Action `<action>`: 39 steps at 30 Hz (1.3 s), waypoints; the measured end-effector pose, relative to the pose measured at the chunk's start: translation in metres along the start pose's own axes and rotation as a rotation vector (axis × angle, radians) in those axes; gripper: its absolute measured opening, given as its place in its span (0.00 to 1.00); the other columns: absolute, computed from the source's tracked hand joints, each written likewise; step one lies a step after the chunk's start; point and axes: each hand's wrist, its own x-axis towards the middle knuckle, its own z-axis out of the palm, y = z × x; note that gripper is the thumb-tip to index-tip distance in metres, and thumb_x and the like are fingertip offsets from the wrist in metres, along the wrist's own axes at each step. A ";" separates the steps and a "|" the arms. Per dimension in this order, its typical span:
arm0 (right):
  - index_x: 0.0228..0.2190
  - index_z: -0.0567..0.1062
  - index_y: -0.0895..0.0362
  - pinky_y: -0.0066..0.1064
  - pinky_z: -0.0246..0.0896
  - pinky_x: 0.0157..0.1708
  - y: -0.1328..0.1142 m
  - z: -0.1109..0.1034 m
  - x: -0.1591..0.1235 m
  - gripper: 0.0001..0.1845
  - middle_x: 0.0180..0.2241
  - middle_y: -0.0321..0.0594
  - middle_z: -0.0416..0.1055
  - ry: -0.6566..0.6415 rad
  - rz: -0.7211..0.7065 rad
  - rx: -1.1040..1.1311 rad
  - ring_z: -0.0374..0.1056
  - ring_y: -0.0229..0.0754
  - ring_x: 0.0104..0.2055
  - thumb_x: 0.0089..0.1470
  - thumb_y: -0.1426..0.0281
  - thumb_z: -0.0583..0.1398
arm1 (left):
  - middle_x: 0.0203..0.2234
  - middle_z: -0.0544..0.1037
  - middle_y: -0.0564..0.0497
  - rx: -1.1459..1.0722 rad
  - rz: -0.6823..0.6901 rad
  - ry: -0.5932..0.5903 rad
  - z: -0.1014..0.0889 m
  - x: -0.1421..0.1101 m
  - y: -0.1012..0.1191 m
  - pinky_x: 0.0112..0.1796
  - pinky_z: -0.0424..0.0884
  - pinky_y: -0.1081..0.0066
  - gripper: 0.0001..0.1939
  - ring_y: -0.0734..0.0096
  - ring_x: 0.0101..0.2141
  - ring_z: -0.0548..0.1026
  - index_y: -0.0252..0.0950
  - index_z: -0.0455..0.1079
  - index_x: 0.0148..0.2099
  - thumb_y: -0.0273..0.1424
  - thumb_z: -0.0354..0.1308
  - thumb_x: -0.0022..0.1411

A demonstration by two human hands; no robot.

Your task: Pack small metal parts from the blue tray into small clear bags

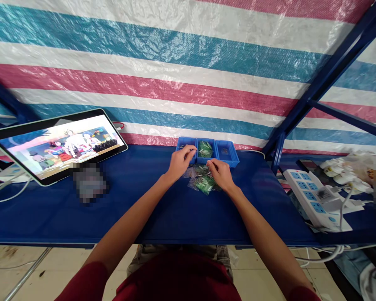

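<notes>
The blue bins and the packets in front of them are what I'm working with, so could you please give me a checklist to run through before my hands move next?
1. Blue bins side by side: ok, three in a row.
2. Left hand clear of the left bin: not ok, it overlaps it in this view.
3. Left hand's grip free of small parts: cannot tell, fingertips too small to read.
4. Right hand at the packets: ok, its fingers are over them.
5. Tablet apart from both hands: ok, off to the left.
6. Power strip apart from both hands: ok, off to the right.
</notes>
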 end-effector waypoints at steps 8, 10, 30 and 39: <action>0.26 0.75 0.56 0.30 0.55 0.28 0.001 -0.002 0.001 0.18 0.22 0.37 0.70 0.077 0.030 -0.059 0.63 0.40 0.24 0.60 0.60 0.51 | 0.42 0.75 0.45 0.550 0.041 -0.108 -0.018 0.019 -0.003 0.41 0.66 0.69 0.12 0.62 0.41 0.73 0.37 0.71 0.46 0.35 0.50 0.66; 0.26 0.74 0.56 0.30 0.54 0.28 0.001 -0.003 0.002 0.18 0.22 0.37 0.70 0.088 0.032 -0.054 0.63 0.39 0.24 0.60 0.61 0.52 | 0.35 0.77 0.48 0.557 -0.011 -0.293 -0.017 0.008 -0.002 0.36 0.66 0.71 0.10 0.64 0.36 0.74 0.38 0.73 0.41 0.36 0.53 0.64; 0.44 0.75 0.53 0.31 0.65 0.30 -0.007 -0.005 0.001 0.18 0.41 0.44 0.73 -0.029 -0.020 0.184 0.69 0.42 0.35 0.55 0.57 0.59 | 0.31 0.78 0.48 0.054 0.068 -0.386 -0.014 -0.014 0.002 0.33 0.67 0.71 0.14 0.67 0.31 0.74 0.36 0.75 0.37 0.37 0.50 0.64; 0.38 0.76 0.60 0.30 0.64 0.19 0.009 -0.013 0.009 0.23 0.23 0.38 0.73 0.343 0.389 0.488 0.66 0.38 0.18 0.51 0.53 0.60 | 0.31 0.78 0.47 0.180 -0.102 -0.181 0.001 -0.018 -0.007 0.35 0.67 0.69 0.17 0.64 0.32 0.74 0.35 0.74 0.36 0.40 0.50 0.65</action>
